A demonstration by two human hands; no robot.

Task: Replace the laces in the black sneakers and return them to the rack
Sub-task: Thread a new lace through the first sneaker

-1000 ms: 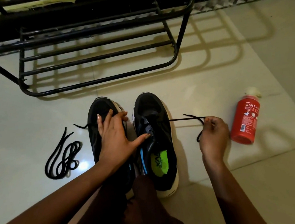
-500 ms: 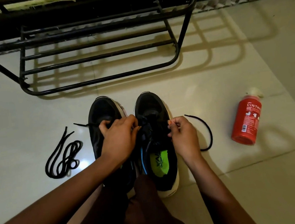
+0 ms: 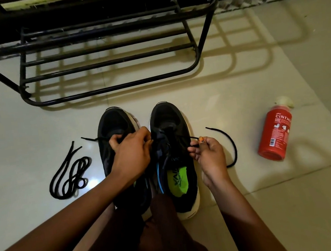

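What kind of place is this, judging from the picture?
Probably a home entryway or hallway: a black metal shoe rack stands on a glossy tiled floor by the wall, with a red Cinthol bottle nearby.

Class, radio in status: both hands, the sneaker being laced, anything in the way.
Left hand grips lace end over left sneaker. Right hand pinches lace beside right sneaker. Both on floor, short of rack. Spare lace, bottle lie aside.

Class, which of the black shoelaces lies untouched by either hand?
The coiled black shoelace on the pale floor, left of both black sneakers. The right hand pinches a second lace, threaded into the right-hand sneaker.
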